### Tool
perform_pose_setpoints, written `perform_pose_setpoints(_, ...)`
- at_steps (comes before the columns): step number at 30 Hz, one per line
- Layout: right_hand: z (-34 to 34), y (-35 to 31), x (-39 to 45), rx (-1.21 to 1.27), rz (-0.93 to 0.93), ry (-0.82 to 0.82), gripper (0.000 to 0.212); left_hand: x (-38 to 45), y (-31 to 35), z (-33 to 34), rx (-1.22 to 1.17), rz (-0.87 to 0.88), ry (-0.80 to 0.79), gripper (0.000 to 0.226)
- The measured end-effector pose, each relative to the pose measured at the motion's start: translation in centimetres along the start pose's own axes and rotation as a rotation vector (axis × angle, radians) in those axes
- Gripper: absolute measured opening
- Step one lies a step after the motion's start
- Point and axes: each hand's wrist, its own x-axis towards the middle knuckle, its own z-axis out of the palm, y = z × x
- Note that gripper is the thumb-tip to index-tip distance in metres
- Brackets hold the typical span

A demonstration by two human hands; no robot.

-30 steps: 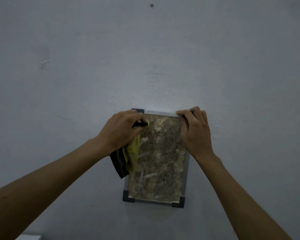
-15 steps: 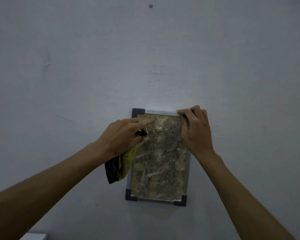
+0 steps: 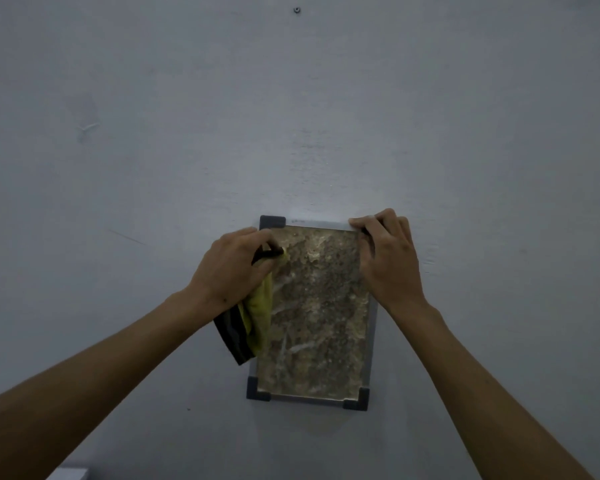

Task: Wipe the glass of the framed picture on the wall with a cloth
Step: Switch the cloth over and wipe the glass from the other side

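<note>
Grimy framed board [image 3: 319, 306] sits lower centre against the wall [image 3: 291, 116], long axis vertical. Left grip [image 3: 232, 271], curled round a yellow cloth [image 3: 257, 320], presses at its upper left; right grip [image 3: 388, 261] clasps its upper-right corner.

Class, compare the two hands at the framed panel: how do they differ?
The left hand grips a yellow and black cloth; the right hand holds no cloth. The left hand is at the upper left of the framed panel; the right hand grips its top right corner. Both are at the framed panel, which is against the wall.
</note>
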Motion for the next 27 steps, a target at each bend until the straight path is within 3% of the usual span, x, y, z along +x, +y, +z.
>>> perform_pose_setpoints(4, 0.0, 0.1, -0.1, -0.006, 0.007, 0.008, 0.019, 0.2, 1.1, 0.1, 0.069, 0.107, -0.238, 0.010)
perform_pose_setpoints(6, 0.0, 0.1, -0.1, -0.002, 0.009, 0.009, 0.019, 0.4, 1.5, 0.1, 0.159, 0.145, -0.175, 0.013)
perform_pose_setpoints(10, -0.1, -0.1, 0.0, -0.006, 0.004, -0.007, 0.019, 1.1, 1.0, 0.1, 0.102, 0.010, 0.026, 0.014)
perform_pose_setpoints(13, -0.3, -0.1, 0.0, -0.010, 0.002, -0.011, 0.019, 0.8, 1.1, 0.3, 0.020, 0.079, -0.160, 0.013)
perform_pose_setpoints(15, -0.4, -0.1, -0.1, -0.015, 0.002, -0.008, 0.019, 0.3, 1.7, 0.5, 0.097, 0.163, -0.258, 0.014)
perform_pose_setpoints(17, -0.4, -0.1, -0.1, -0.015, 0.005, -0.007, 0.019, 0.2, 1.7, 0.7, 0.153, 0.182, -0.170, 0.016)
perform_pose_setpoints(19, -0.3, -0.2, 0.0, -0.012, 0.001, -0.005, 0.019, 0.5, 1.3, 0.5, 0.127, 0.079, -0.025, 0.015)
perform_pose_setpoints(21, -0.3, -0.2, 0.0, -0.013, -0.002, -0.005, 0.019, 0.7, 0.9, 0.5, 0.030, 0.007, 0.025, 0.013)
perform_pose_setpoints(25, -0.2, -0.1, 0.0, -0.017, -0.002, -0.001, 0.019, 0.2, 1.5, 0.6, 0.074, 0.140, -0.245, 0.016)
perform_pose_setpoints(27, -0.3, 0.0, 0.0, -0.024, -0.005, -0.001, 0.019, 0.4, 1.7, 0.6, 0.183, 0.168, -0.240, 0.018)
